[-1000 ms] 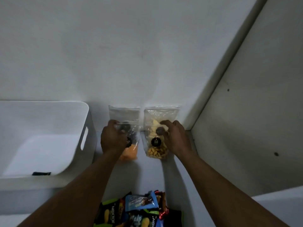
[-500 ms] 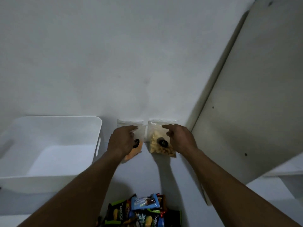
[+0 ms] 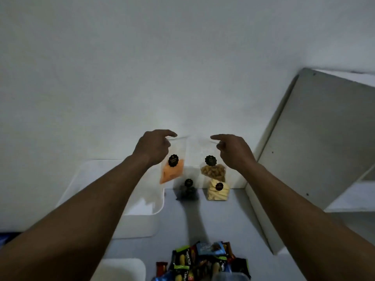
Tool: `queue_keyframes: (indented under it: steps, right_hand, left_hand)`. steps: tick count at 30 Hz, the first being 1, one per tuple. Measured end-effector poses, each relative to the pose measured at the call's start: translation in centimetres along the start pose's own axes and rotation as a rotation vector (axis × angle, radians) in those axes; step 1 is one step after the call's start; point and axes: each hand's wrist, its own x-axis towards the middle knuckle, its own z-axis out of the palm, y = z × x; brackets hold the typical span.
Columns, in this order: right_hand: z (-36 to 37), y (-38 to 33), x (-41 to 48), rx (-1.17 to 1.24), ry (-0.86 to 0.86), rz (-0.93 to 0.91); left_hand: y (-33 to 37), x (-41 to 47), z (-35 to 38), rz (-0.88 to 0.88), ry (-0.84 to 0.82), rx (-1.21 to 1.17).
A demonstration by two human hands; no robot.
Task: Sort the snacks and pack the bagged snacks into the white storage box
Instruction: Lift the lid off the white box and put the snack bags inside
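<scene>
My left hand (image 3: 154, 147) pinches the top of a clear bag of orange snacks (image 3: 172, 172) and holds it up in the air. My right hand (image 3: 233, 152) pinches the top of a clear bag of brown snacks (image 3: 213, 172), also lifted. Below them, two more clear bags stand against the wall: one with dark contents (image 3: 187, 190) and one with pale yellow pieces (image 3: 218, 191). The white storage box (image 3: 142, 205) sits at the left, partly hidden by my left forearm.
A pile of colourful wrapped snacks (image 3: 203, 264) lies at the bottom centre on the white surface. A grey panel (image 3: 304, 159) leans at the right. Another white container's corner (image 3: 121, 268) shows at the bottom left.
Both hands have lifted their bags up off the surface, uncovering two more bags that stood behind them. The camera has tilted up.
</scene>
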Motion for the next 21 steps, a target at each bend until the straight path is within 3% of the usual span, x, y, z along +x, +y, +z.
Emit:
queue_keyframes:
  steps: [11, 21]
  right_hand:
    - [4.3, -13.6, 2.5, 0.143, 0.032, -0.064]
    - [14.8, -18.1, 4.8, 0.136, -0.076, -0.083]
  left_hand:
    - [-9.8, -0.4, -12.5, -0.029, 0.044, 0.080]
    - [-19.9, -0.2, -11.6, -0.059, -0.110, 0.071]
